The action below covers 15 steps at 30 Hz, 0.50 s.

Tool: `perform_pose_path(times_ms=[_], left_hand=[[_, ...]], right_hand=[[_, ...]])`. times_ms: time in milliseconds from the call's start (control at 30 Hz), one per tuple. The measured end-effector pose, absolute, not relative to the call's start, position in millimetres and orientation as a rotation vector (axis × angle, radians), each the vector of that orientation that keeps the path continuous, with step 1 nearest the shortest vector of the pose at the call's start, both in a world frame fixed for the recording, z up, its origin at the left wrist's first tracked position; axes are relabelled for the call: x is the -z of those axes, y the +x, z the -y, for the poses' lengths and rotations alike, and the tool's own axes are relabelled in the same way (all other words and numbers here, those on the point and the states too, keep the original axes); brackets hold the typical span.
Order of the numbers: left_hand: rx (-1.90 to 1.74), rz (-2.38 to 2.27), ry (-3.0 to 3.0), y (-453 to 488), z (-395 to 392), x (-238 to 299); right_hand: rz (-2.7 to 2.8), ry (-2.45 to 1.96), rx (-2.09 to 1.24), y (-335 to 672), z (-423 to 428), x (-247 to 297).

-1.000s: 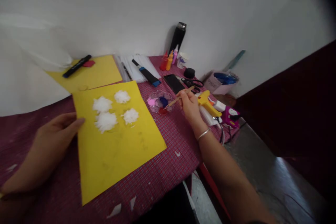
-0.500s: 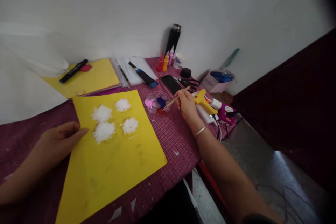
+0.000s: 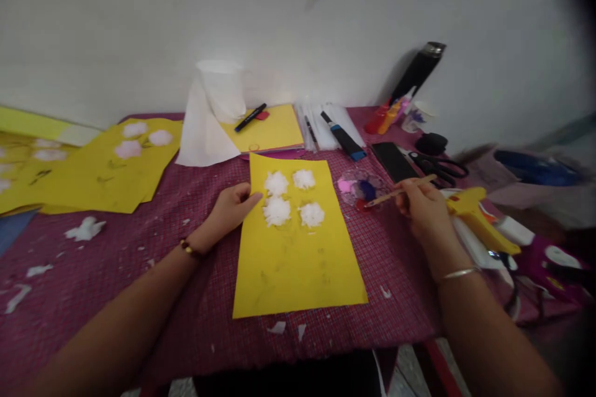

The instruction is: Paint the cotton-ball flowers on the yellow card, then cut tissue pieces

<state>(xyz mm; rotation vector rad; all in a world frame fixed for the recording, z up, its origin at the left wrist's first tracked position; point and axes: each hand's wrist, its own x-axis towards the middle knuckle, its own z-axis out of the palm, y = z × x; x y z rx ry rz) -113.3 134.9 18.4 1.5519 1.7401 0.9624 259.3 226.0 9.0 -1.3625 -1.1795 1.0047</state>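
Paintbrush sits pinched in the right hand, fingers closed round its wooden handle, tip down in the clear paint palette just right of the yellow sheet. Left hand is loosely open, holding nothing, fingertips resting on the sheet's left edge. Four white tufts are on the sheet's upper part. The sheet lies flat mid-worktop. A yellow glue gun lies just beside the right hand.
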Motion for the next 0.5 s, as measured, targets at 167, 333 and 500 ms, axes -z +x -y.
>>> perform_pose_path(times_ms=[167, 333, 500], left_hand=[[-1.015, -1.708, 1.625, -116, -136, -11], [-1.017, -1.680, 1.619, -118, -137, -8], [-1.002, -1.654, 1.577, -118, -135, -15]], right_hand=[[1.134, -1.404, -1.044, 261, -225, -8], [1.089, -1.401, -1.061, 264, -227, -6], [0.941, -1.256, -1.045, 258, -224, -20]])
